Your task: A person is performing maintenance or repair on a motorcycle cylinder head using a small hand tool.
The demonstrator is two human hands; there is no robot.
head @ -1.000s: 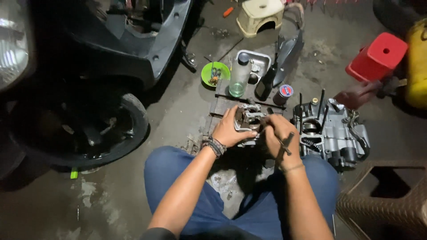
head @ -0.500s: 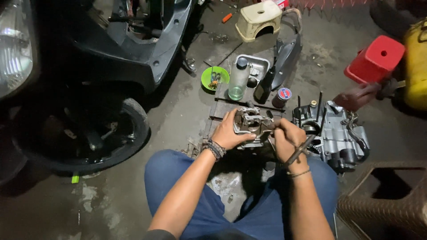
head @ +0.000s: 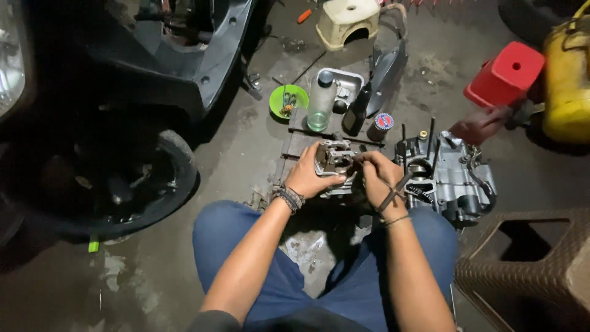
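A grey metal cylinder head (head: 335, 155) rests on a small board on the concrete floor, between my knees. My left hand (head: 310, 174) grips its left side. My right hand (head: 380, 179) presses against its right side and holds a thin dark tool (head: 393, 192) that angles down over the back of the hand. Just right of my right hand stands an engine crankcase (head: 452, 178) with long studs pointing up.
Behind the head: a clear bottle (head: 320, 103), a dark bottle (head: 355, 114), a small can (head: 383, 125), a green bowl (head: 289, 100), a metal tray (head: 344, 80). A scooter with its wheel (head: 144, 184) fills the left. Red stool (head: 505, 75), yellow tank (head: 568, 80), woven stool (head: 528, 270) on the right.
My right hand has turned at the head, so the tool now lies lower across the hand. The left hand keeps its grip. The view has shifted slightly.
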